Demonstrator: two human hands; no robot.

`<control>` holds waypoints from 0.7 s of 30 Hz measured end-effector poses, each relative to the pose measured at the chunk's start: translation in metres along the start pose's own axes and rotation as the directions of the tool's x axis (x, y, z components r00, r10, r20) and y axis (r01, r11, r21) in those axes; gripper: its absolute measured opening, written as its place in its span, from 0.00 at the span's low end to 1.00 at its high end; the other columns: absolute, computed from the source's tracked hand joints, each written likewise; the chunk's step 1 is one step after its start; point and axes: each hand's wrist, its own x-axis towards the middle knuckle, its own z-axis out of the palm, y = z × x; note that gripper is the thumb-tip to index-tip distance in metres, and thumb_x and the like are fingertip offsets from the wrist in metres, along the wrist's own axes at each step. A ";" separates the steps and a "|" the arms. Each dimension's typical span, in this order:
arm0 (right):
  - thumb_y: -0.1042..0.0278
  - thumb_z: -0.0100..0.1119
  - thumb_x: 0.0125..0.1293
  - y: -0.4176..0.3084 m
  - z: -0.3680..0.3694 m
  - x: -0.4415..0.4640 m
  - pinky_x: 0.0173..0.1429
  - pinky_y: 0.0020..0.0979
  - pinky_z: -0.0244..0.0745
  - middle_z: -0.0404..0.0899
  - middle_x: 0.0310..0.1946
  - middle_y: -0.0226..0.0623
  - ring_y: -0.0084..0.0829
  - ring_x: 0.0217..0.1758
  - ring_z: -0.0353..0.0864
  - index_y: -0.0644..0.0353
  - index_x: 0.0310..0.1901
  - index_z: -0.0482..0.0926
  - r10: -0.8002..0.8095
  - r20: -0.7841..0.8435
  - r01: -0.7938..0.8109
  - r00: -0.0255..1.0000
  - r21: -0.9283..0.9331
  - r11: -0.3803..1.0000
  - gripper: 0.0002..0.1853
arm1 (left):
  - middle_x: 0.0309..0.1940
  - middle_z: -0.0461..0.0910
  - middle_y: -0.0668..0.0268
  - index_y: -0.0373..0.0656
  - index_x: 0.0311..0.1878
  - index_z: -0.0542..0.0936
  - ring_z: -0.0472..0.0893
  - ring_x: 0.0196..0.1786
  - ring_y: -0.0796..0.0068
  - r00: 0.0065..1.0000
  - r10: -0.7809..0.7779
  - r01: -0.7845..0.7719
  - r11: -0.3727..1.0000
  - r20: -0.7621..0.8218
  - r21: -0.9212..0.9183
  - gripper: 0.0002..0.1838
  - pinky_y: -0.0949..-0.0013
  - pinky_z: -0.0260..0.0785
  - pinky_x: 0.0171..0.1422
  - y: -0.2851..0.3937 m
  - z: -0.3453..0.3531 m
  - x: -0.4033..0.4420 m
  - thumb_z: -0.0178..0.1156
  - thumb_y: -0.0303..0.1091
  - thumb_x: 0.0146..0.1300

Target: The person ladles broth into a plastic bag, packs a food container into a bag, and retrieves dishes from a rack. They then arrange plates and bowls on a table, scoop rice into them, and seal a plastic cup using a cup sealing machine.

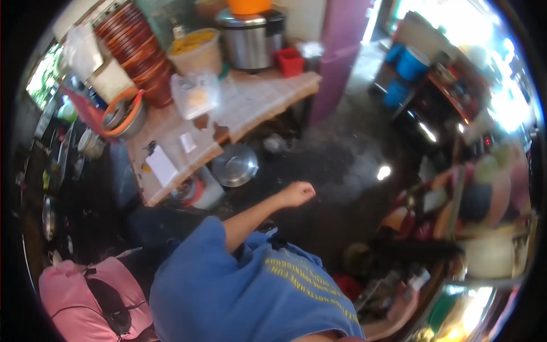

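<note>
Facing up, the round lid [235,165] lies near the loosely curled left hand [299,194]; right hand's state unclear.

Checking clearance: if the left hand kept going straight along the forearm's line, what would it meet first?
Probably the dark cabinet across the room; before it, the left hand seems to have only open air over the floor. Height and depth are unclear from this one view.
</note>
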 end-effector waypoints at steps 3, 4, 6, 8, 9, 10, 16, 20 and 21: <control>0.64 0.57 0.62 0.086 0.176 0.051 0.58 0.37 0.71 0.73 0.47 0.39 0.35 0.46 0.75 0.66 0.61 0.65 0.188 0.578 -0.347 0.794 0.179 0.921 0.27 | 0.30 0.80 0.66 0.40 0.40 0.80 0.79 0.33 0.78 0.891 0.008 -0.008 1.000 -0.454 0.002 0.06 0.71 0.73 0.38 -0.062 -0.132 -0.012 0.54 0.28 0.63; 0.67 0.56 0.63 0.101 0.226 0.061 0.58 0.37 0.70 0.72 0.43 0.36 0.31 0.44 0.73 0.64 0.56 0.68 0.226 0.688 -0.456 0.690 0.171 0.874 0.22 | 0.29 0.80 0.68 0.40 0.39 0.80 0.78 0.31 0.79 0.813 0.071 0.030 0.986 -0.578 0.163 0.06 0.72 0.72 0.37 -0.066 -0.174 -0.022 0.54 0.27 0.64; 0.68 0.57 0.63 0.132 0.328 0.074 0.53 0.32 0.70 0.72 0.38 0.32 0.26 0.41 0.72 0.62 0.53 0.69 0.273 0.805 -0.469 0.526 0.007 0.883 0.18 | 0.27 0.80 0.67 0.40 0.40 0.81 0.78 0.30 0.79 0.605 -0.004 0.165 0.979 -0.797 0.120 0.07 0.72 0.70 0.35 -0.099 -0.252 -0.031 0.54 0.27 0.63; 0.65 0.57 0.65 0.139 0.425 0.068 0.45 0.27 0.69 0.73 0.34 0.28 0.21 0.37 0.72 0.61 0.47 0.72 0.272 0.866 -0.219 0.420 -0.194 0.956 0.13 | 0.27 0.81 0.64 0.40 0.44 0.80 0.79 0.30 0.77 0.472 0.114 0.262 0.929 -0.874 0.263 0.09 0.72 0.71 0.36 -0.116 -0.323 -0.039 0.54 0.27 0.62; 0.63 0.58 0.65 0.141 0.470 0.062 0.41 0.25 0.68 0.73 0.31 0.27 0.20 0.34 0.72 0.61 0.43 0.75 0.273 0.875 -0.086 0.399 -0.261 0.962 0.11 | 0.32 0.82 0.60 0.40 0.45 0.79 0.81 0.33 0.72 0.452 -0.029 0.251 0.963 -0.892 0.096 0.10 0.69 0.73 0.39 -0.107 -0.350 -0.042 0.54 0.27 0.62; 0.61 0.59 0.65 0.141 0.516 0.055 0.36 0.23 0.67 0.73 0.28 0.25 0.19 0.30 0.71 0.61 0.38 0.77 0.272 0.885 0.056 0.377 -0.315 0.948 0.11 | 0.40 0.82 0.58 0.39 0.45 0.79 0.83 0.39 0.65 0.377 0.133 0.280 0.927 -0.916 0.250 0.10 0.66 0.74 0.46 -0.116 -0.374 -0.037 0.54 0.27 0.61; 0.58 0.64 0.62 0.180 0.774 0.020 0.28 0.35 0.65 0.74 0.14 0.38 0.29 0.20 0.74 0.63 0.32 0.82 -0.017 0.991 0.653 0.135 -0.075 0.754 0.14 | 0.51 0.78 0.52 0.36 0.49 0.77 0.77 0.54 0.51 0.348 0.162 0.456 0.831 -0.923 0.318 0.15 0.59 0.68 0.60 -0.162 -0.467 -0.003 0.53 0.23 0.58; 0.59 0.67 0.56 0.222 0.928 -0.007 0.37 0.42 0.75 0.83 0.33 0.47 0.50 0.34 0.81 0.61 0.37 0.81 -0.367 0.918 0.776 -0.150 0.339 0.531 0.14 | 0.49 0.77 0.49 0.35 0.49 0.76 0.74 0.56 0.50 0.520 0.286 0.470 0.691 -0.805 0.549 0.16 0.52 0.61 0.65 -0.182 -0.506 0.014 0.56 0.26 0.56; 0.59 0.67 0.56 0.232 0.962 -0.009 0.37 0.42 0.75 0.83 0.33 0.47 0.50 0.34 0.81 0.61 0.37 0.81 -0.363 0.917 0.766 -0.166 0.352 0.538 0.14 | 0.47 0.78 0.49 0.36 0.48 0.76 0.75 0.54 0.51 0.556 0.144 0.618 0.587 -0.818 0.523 0.16 0.50 0.59 0.64 -0.178 -0.509 0.016 0.57 0.30 0.56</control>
